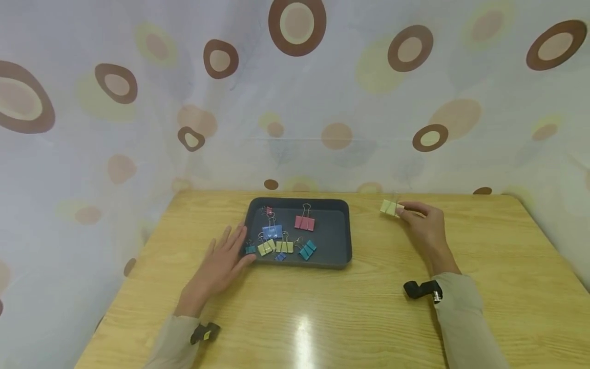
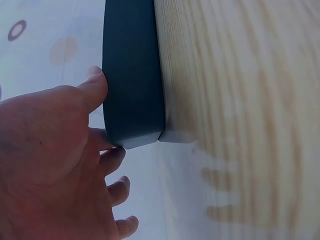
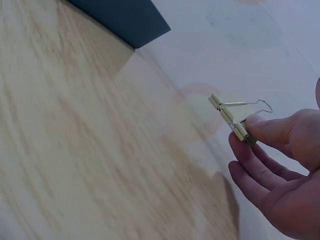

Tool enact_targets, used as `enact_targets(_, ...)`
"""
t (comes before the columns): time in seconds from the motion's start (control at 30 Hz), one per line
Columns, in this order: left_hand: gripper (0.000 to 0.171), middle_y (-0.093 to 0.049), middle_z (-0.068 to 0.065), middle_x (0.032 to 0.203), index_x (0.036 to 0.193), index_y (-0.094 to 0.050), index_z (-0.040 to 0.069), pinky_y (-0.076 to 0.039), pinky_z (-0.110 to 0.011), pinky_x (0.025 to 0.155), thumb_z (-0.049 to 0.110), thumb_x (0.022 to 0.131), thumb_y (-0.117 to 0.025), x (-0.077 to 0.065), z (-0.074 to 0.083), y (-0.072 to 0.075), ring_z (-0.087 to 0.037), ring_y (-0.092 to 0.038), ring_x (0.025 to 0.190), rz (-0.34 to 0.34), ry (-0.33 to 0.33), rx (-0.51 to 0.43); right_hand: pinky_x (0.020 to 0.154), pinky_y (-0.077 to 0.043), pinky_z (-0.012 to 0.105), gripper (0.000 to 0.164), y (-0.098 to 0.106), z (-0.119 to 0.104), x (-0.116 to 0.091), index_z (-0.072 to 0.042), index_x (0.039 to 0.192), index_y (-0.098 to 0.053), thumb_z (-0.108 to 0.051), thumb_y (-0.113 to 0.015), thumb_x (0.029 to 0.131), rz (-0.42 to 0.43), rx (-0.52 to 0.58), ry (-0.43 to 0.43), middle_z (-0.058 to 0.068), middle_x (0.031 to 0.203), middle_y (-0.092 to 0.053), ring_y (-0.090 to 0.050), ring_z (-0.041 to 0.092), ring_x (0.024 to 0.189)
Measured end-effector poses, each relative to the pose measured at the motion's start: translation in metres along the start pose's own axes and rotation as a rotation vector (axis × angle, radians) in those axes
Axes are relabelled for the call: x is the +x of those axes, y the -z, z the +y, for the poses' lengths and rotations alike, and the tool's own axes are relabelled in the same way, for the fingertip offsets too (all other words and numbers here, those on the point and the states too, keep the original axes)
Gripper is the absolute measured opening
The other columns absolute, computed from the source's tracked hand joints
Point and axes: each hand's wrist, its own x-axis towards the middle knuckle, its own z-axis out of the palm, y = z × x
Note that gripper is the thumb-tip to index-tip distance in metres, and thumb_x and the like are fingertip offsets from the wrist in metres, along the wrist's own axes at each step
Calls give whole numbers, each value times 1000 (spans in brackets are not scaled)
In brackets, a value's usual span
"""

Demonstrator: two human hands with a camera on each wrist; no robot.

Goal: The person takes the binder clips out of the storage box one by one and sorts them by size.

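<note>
My right hand (image 1: pixel 426 228) pinches a yellow binder clip (image 1: pixel 392 207) between thumb and fingers, to the right of the tray. In the right wrist view the clip (image 3: pixel 229 118) is held above the table, its wire handles pointing toward the right. The left hand (image 1: pixel 223 261) touches the left side of the dark tray (image 1: pixel 329 251) with fairly straight fingers; in the left wrist view its thumb lies at the tray's rim (image 2: pixel 132 75). Inside the tray lie several binder clips: a large pink one (image 1: pixel 304 223), a blue one (image 1: pixel 272 231), yellow ones (image 1: pixel 285 247) and teal ones (image 1: pixel 307 250).
Also in the tray are a small red clip (image 1: pixel 269 210) and a small blue clip (image 1: pixel 280 257) near its edges. The tray stands on a light wooden table (image 1: pixel 369 318). Behind the table hangs a patterned white curtain (image 1: pixel 304 102).
</note>
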Motion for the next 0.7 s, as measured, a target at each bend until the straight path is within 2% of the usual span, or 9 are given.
enact_targets(0.1, 74, -22, -14, 168, 161, -27, 2, -15, -70, 118, 48, 107, -48, 0, 0, 0, -43, -17, 154, -3, 4, 13, 76, -55, 17, 45, -1, 4, 3, 0, 133, -67, -32, -67, 102, -3, -39, -3, 21, 134, -61, -67, 8, 96)
enact_targets(0.27, 75, -20, -13, 169, 162, -26, 2, -15, -69, 119, 48, 107, -50, 0, 1, 0, -42, -17, 154, -12, 11, 30, 75, -52, 13, 37, -3, 7, 8, 1, 127, -70, -26, -66, 102, 12, -130, 86, 23, 130, -65, -65, 1, 92)
enact_targets(0.47, 76, -20, -13, 169, 161, -26, 2, -16, -69, 119, 49, 107, -49, -1, 1, -1, -43, -17, 154, -4, 3, 25, 85, -53, 31, 37, -3, 13, 11, 0, 128, -70, -28, -64, 104, 11, -232, 125, 23, 124, -68, -64, 29, 107)
enact_targets(0.7, 75, -20, -13, 169, 162, -25, 2, -16, -69, 119, 50, 108, -45, -1, -1, 0, -43, -17, 154, -6, -3, 21, 82, -51, 30, 35, -3, 18, 13, -2, 127, -71, -28, -62, 104, 20, -267, 121, 21, 119, -70, -64, 30, 105)
